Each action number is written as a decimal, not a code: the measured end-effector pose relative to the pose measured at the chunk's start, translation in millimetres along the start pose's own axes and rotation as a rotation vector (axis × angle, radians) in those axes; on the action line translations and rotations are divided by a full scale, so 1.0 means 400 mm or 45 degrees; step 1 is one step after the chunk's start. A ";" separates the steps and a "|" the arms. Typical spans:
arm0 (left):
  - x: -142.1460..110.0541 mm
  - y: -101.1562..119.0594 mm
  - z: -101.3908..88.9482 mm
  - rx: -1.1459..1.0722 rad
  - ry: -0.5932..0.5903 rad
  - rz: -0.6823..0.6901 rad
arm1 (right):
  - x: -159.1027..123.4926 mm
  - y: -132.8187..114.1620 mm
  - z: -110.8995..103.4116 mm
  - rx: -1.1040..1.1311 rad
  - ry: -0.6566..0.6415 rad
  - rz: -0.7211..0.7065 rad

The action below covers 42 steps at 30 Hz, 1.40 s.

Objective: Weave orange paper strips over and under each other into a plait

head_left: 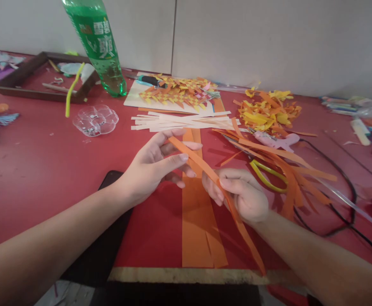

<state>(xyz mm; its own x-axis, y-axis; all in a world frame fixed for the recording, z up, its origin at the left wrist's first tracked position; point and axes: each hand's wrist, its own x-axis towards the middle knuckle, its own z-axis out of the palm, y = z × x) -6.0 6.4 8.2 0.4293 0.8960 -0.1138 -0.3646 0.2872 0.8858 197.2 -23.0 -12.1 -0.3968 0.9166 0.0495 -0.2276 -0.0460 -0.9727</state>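
We're looking out from the wearer's head, the one camera here, facing forward and angled down over the red tabletop (29,165); both forearms run in from the lower corners, the tabletop's front edge sits near the bottom, and the pale wall (268,46) closes off the top.

The green label (92,38) on the clear green bottle (111,78) carries white Chinese characters: 2 smaller ones, 雪碧 (the Sprite brand name), near its top, and 1 larger one, 爽, below them. A small reddish mark left of the brand name is too blurred to read.
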 end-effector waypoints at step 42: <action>0.006 -0.010 -0.017 -0.066 -0.181 -0.212 | 0.012 0.022 -0.003 0.101 -0.187 0.254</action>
<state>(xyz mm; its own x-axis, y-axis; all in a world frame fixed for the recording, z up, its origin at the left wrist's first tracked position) -9.3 9.5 1.2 0.5981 0.7789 -0.1890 -0.3190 0.4477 0.8354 194.2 -18.4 -20.6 -0.5644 0.8189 -0.1037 -0.1982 -0.2564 -0.9460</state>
